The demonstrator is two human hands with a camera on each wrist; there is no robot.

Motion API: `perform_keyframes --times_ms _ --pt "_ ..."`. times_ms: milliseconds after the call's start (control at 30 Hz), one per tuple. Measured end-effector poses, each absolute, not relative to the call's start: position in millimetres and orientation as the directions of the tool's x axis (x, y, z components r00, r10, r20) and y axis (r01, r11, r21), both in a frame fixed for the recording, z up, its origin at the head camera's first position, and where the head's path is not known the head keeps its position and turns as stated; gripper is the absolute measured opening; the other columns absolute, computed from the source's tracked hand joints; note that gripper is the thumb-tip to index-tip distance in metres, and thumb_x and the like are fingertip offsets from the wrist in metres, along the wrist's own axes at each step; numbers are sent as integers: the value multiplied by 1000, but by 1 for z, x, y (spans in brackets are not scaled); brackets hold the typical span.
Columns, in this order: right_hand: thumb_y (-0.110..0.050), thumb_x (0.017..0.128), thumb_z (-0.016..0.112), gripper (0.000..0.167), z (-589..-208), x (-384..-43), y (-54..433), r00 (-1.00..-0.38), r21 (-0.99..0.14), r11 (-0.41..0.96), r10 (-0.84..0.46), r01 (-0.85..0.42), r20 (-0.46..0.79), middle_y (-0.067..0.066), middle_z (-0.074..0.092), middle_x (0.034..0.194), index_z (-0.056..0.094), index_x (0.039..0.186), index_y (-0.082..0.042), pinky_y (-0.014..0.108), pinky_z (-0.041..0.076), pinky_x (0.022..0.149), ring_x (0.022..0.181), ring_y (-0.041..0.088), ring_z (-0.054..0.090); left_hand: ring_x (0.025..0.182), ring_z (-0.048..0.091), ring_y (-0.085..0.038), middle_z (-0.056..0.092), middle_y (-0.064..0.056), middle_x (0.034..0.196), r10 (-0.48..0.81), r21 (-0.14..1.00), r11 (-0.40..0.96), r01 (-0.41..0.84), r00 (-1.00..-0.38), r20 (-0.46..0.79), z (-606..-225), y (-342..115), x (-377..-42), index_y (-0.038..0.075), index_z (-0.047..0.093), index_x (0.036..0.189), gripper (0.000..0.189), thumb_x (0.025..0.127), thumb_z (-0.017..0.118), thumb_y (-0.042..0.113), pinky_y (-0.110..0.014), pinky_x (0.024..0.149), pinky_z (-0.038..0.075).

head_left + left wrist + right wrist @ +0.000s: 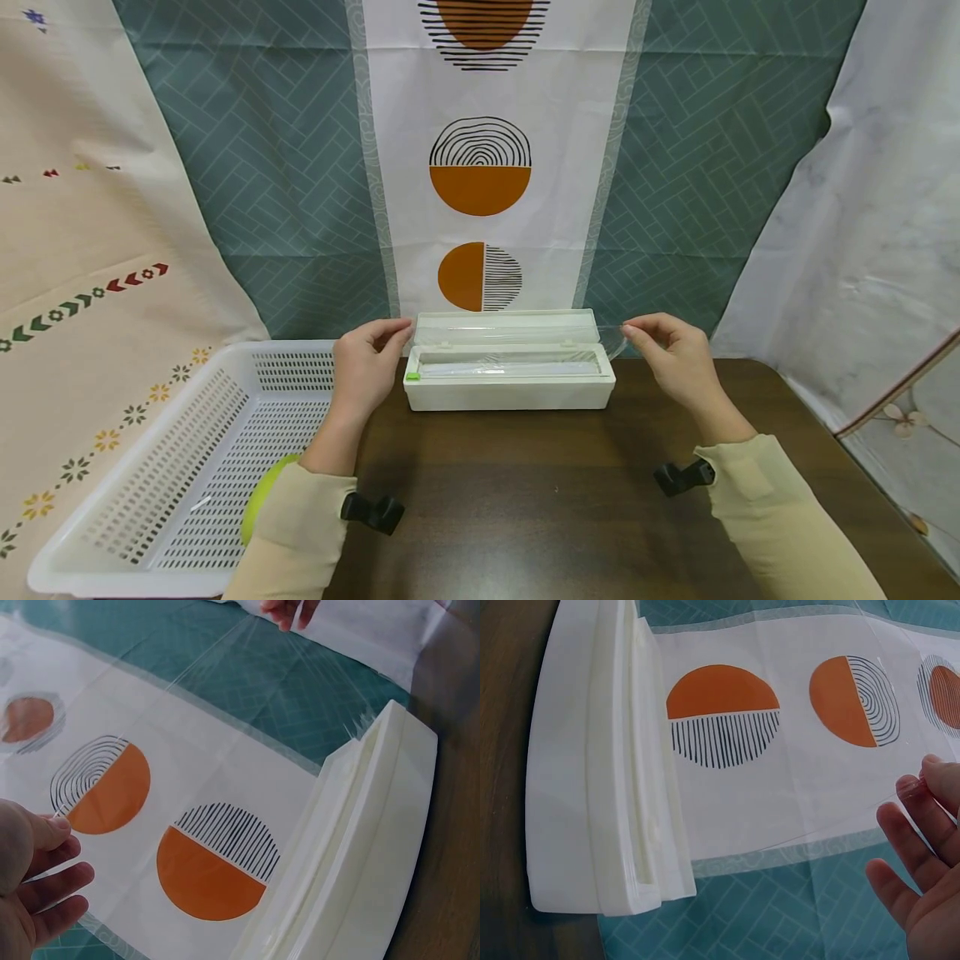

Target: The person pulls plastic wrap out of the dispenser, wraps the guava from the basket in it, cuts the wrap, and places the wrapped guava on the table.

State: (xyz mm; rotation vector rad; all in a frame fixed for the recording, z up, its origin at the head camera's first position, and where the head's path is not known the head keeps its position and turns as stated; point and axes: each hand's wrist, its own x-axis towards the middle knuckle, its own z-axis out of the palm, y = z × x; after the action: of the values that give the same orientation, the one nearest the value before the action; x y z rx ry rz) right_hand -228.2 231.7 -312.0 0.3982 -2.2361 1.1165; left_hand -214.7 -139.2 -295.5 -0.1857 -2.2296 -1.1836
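Note:
A white cling film dispenser (510,395) stands on the brown table with its lid (510,319) raised and a roll of film inside. From it a clear sheet of cling film (225,652) stretches up between the two hands. My left hand (365,367) pinches one corner of the film between thumb and forefinger, left of the dispenser. On the other side, my right hand (671,358) pinches the opposite corner the same way. In the right wrist view the film's edge shows at the right fingertips (909,787), the other fingers spread loosely.
At the left a white perforated basket (180,433) holds a yellow-green round thing (266,496), partly hidden by the left sleeve. Behind the dispenser hangs a patterned cloth (480,275). The brown table (540,500) extends in front of the dispenser.

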Motion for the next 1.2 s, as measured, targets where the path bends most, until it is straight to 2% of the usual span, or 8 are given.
perform_keyframes --times_ms 100,300,467,833,900,1133,1200 --pt "-12 88 66 13 -312 -229 232 -772 -620 598 3 -508 636 -4 67 84 71 97 -4 12 42 60 71 -5 52 74 61 -19 73 -12 94 -151 717 587 377 -819 554 -295 -139 -213 4 73 103 18 87 67 12 -12 60 42" --pt "-7 87 66 11 -313 -230 233 -755 -607 599 7 -522 655 0 67 83 71 95 -1 11 41 59 69 -5 51 74 59 -18 73 -12 95 -160 729 583 359 -829 536 -294 -139 -212 5 73 104 19 88 66 13 -13 60 42" --pt "-3 86 66 11 -312 -229 232 -751 -602 602 7 -524 660 -8 66 82 70 95 2 11 40 59 68 -6 50 73 58 -17 73 -12 95 -162 729 580 363 -826 540 -292 -139 -211 5 73 104 19 88 66 13 -13 59 42" --pt "-4 85 68 11 -305 -222 230 -730 -601 581 17 -549 683 -25 60 80 72 94 0 11 39 57 65 -5 50 68 54 -11 73 -12 91 -165 732 556 394 -810 562 -291 -140 -209 4 74 102 18 87 67 11 -12 57 41" --pt "-7 85 69 12 -307 -224 232 -724 -595 579 12 -557 689 -24 61 81 72 95 -3 11 40 57 65 -4 51 67 53 -10 73 -12 91 -167 734 553 395 -810 562 -291 -140 -208 5 74 102 17 87 68 11 -12 56 41" --pt "-15 87 68 14 -307 -224 233 -714 -586 577 6 -569 700 -1 70 82 72 93 -3 11 41 58 66 -5 53 67 53 -9 73 -12 91 -167 737 545 400 -809 563 -291 -142 -208 5 74 102 18 87 68 11 -12 57 41" --pt "-16 87 68 15 -307 -224 233 -713 -584 577 3 -571 701 1 71 83 72 93 -3 11 42 59 68 -6 54 68 54 -9 73 -11 92 -169 741 542 396 -813 557 -291 -142 -207 6 74 103 18 86 68 11 -11 58 42"
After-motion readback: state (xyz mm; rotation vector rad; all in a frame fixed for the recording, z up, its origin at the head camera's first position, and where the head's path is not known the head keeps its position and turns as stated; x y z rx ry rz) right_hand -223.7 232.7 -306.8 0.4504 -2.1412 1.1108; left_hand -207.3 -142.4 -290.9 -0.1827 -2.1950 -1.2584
